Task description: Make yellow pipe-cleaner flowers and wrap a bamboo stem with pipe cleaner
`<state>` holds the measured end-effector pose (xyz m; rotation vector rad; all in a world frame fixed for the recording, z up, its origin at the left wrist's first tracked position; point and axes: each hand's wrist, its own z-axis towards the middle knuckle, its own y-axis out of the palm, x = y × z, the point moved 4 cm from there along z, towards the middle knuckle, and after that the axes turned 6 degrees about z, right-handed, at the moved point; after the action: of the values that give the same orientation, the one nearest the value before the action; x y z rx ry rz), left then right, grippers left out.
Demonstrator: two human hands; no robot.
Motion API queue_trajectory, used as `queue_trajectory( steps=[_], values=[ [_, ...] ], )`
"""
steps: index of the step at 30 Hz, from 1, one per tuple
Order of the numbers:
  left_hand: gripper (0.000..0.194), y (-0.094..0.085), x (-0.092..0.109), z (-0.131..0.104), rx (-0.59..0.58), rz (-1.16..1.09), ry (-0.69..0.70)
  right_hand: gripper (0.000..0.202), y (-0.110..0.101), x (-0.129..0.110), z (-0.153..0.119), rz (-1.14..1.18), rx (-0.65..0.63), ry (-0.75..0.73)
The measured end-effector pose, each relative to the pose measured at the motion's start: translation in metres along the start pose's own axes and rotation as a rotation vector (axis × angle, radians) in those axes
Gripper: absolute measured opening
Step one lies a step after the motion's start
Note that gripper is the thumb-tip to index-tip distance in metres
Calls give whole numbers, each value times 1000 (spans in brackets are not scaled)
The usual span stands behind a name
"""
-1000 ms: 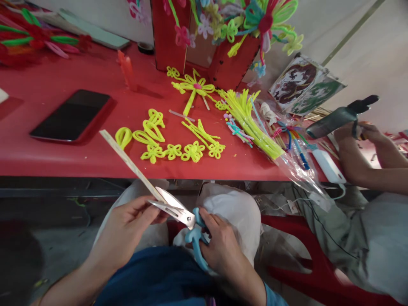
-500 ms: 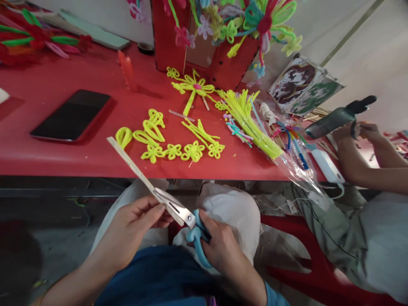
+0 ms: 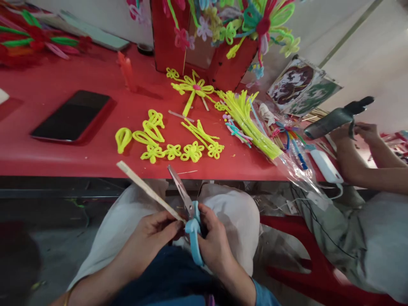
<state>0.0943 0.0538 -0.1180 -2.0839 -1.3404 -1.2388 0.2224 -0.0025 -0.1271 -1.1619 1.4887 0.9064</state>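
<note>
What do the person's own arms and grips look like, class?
The left grip and right grip are bare, five-fingered human hands without gloves. A thin yellowish band, perhaps a bracelet, shows on the bare left forearm. A blue sleeve covers part of the right forearm.

No legible text, labels, brands, numbers or signs anywhere in view
</note>
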Motion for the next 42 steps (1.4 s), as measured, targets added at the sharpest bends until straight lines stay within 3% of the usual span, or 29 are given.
queue_trajectory(
  steps=[2, 7, 12, 17, 24, 33, 42],
  values=[
    [13, -5, 0, 3, 16, -4, 17, 45, 2, 4, 0, 36, 3, 37],
    [14, -40, -5, 10, 192, -43, 120, 45, 2, 6, -4, 11, -26, 106],
    [13, -43, -7, 11, 144, -7, 102, 41, 0, 4, -4, -64, -28, 73],
    [12, -54, 4, 10, 261, -106, 106, 48, -16, 7, -6, -275, -51, 6],
    [17, -67, 10, 10, 381, -150, 91, 65, -30, -2, -16, -611, -223, -32],
    [15, -64, 3, 6, 330, -93, 101, 54, -28, -8, -13, -844, -156, -296],
    [11, -62, 1, 3, 286, -16, 154, 52, -28, -2, -15, -853, -155, -294]
  ],
)
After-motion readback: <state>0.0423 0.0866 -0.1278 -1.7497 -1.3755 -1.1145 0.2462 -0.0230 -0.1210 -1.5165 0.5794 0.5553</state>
